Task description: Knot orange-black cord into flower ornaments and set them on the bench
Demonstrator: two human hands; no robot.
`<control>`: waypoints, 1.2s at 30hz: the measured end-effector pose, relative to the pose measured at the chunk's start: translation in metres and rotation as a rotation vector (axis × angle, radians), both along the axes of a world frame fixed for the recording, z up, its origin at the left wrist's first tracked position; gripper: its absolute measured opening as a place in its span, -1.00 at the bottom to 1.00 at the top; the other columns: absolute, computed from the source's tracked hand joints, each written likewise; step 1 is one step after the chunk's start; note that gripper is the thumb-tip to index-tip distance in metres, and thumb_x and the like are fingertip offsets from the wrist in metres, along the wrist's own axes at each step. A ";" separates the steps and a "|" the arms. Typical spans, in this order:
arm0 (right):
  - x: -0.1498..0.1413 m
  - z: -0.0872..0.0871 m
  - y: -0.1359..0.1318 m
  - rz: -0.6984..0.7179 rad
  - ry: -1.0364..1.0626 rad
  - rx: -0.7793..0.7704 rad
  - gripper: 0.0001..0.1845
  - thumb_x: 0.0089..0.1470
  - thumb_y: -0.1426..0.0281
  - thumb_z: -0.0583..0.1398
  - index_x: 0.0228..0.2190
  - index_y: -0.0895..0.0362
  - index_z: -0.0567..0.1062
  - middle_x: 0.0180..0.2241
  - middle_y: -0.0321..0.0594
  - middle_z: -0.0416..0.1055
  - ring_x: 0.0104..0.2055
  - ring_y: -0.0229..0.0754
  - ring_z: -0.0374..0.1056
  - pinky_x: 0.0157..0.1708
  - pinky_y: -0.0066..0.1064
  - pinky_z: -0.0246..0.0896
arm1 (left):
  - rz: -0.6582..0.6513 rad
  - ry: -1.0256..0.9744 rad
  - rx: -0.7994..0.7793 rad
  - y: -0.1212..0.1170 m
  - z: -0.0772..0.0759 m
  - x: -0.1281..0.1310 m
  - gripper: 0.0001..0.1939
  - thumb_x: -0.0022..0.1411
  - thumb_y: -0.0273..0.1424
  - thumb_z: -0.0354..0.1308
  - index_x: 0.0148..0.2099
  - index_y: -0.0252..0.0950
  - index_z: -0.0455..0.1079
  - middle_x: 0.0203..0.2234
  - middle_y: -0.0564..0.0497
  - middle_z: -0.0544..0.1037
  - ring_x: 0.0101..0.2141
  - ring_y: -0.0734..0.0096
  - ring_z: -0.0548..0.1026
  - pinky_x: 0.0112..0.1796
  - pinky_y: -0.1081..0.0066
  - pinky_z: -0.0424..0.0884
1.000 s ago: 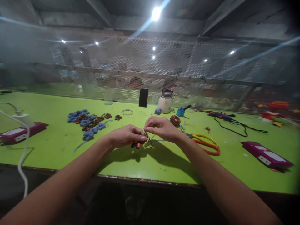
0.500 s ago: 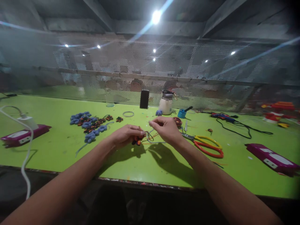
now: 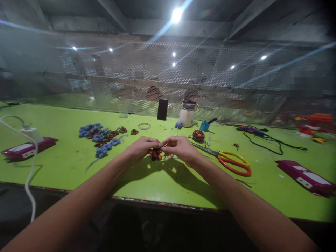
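The left hand (image 3: 144, 145) has its grip clamped on a small orange-and-black yarn flower (image 3: 156, 154), which hangs below the fingers just above the near part of the green bench (image 3: 147, 185), probably so that its upper edge stays steady and within reach of the other hand. The right hand (image 3: 180, 148) meets it there, thumb and forefinger together; whether a strand is caught between them is too small to tell. Beside the right forearm lie the scissors (image 3: 235, 163), handles towards the person's right, likely kept near for cutting, with the variegated yarn ball (image 3: 198, 135) just beyond the blades, where it seems easy to draw from. Blue and orange flowers (image 3: 103, 148) lie grouped on the left, apart from the working space. As for containers, the pale jar (image 3: 187, 117) has a dark top, and its contents cannot be made out. A dark handle slants out of the small blue pot (image 3: 204, 126); what else is inside is hidden. The clear cup (image 3: 124, 111) stands farther back, its contents indistinct.
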State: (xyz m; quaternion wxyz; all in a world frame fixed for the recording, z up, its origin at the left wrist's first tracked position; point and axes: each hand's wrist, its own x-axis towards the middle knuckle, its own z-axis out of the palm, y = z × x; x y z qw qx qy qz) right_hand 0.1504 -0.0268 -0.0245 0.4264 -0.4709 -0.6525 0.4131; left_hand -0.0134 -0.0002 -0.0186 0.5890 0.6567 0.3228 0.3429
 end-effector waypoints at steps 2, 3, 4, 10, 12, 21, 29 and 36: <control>0.002 0.001 0.000 -0.013 -0.048 0.033 -0.72 -0.24 0.33 0.30 -0.43 0.24 0.50 -0.68 -0.33 0.33 -0.63 -0.37 0.19 -0.63 -0.52 0.04 | -0.005 -0.004 0.001 0.000 0.000 0.000 -0.84 -0.06 -0.41 0.19 -0.60 -0.38 0.39 -0.68 0.05 0.34 -0.59 0.54 0.24 -0.51 0.48 0.11; 0.002 0.002 0.000 -0.016 -0.072 0.056 -0.72 -0.26 0.32 0.31 -0.45 0.25 0.51 -0.67 -0.33 0.33 -0.62 -0.37 0.18 -0.62 -0.51 0.03 | -0.006 -0.007 0.002 0.000 0.000 0.000 -0.84 -0.06 -0.41 0.19 -0.60 -0.38 0.38 -0.68 0.06 0.33 -0.59 0.54 0.23 -0.51 0.48 0.10; 0.003 0.003 0.000 -0.019 -0.097 0.074 -0.72 -0.27 0.31 0.31 -0.48 0.25 0.51 -0.66 -0.32 0.34 -0.61 -0.37 0.18 -0.61 -0.51 0.04 | -0.006 -0.007 0.004 0.000 0.000 0.000 -0.84 -0.06 -0.41 0.19 -0.60 -0.38 0.38 -0.68 0.06 0.33 -0.59 0.54 0.23 -0.51 0.48 0.10; 0.006 0.011 -0.003 -0.036 -0.244 0.117 -0.74 -0.28 0.30 0.31 -0.66 0.25 0.43 -0.70 -0.34 0.28 -0.63 -0.41 0.11 -0.64 -0.53 -0.04 | 0.003 0.001 -0.008 -0.001 0.000 0.000 -0.85 -0.08 -0.43 0.20 -0.61 -0.37 0.38 -0.67 0.05 0.34 -0.57 0.52 0.24 -0.51 0.48 0.11; 0.007 0.014 -0.005 -0.001 -0.205 0.079 -0.75 -0.24 0.31 0.30 -0.65 0.25 0.41 -0.74 -0.39 0.23 -0.67 -0.44 0.07 -0.67 -0.55 -0.08 | -0.021 -0.015 -0.027 -0.001 0.000 -0.001 -0.85 -0.07 -0.43 0.20 -0.61 -0.36 0.39 -0.67 0.05 0.36 -0.56 0.52 0.26 -0.50 0.48 0.13; 0.009 0.019 -0.009 0.065 0.120 -0.160 -0.65 -0.22 0.37 0.33 -0.35 0.21 0.36 -0.58 -0.29 0.42 -0.70 -0.35 0.28 -0.76 -0.54 0.12 | -0.082 0.012 0.037 0.002 -0.002 -0.004 -0.82 0.01 -0.35 0.17 -0.50 -0.39 0.39 -0.61 0.05 0.38 -0.53 0.52 0.29 -0.45 0.48 0.18; -0.004 0.012 -0.010 -0.025 0.122 -0.177 -0.87 -0.16 0.54 0.26 -0.46 0.26 0.42 -0.70 -0.29 0.39 -0.69 -0.31 0.32 -0.67 -0.48 0.29 | -0.068 0.160 0.219 0.006 -0.005 -0.004 -0.75 0.06 -0.28 0.13 -0.49 -0.39 0.39 -0.62 0.05 0.41 -0.54 0.50 0.31 -0.45 0.45 0.20; -0.006 0.010 -0.011 -0.143 -0.027 -0.012 -0.85 -0.13 0.45 0.23 -0.64 0.25 0.43 -0.75 -0.28 0.35 -0.71 -0.31 0.29 -0.68 -0.48 0.27 | -0.062 0.029 0.036 0.003 -0.003 -0.004 -0.79 0.01 -0.32 0.21 -0.41 -0.41 0.47 -0.51 -0.05 0.51 -0.47 0.45 0.40 -0.37 0.41 0.28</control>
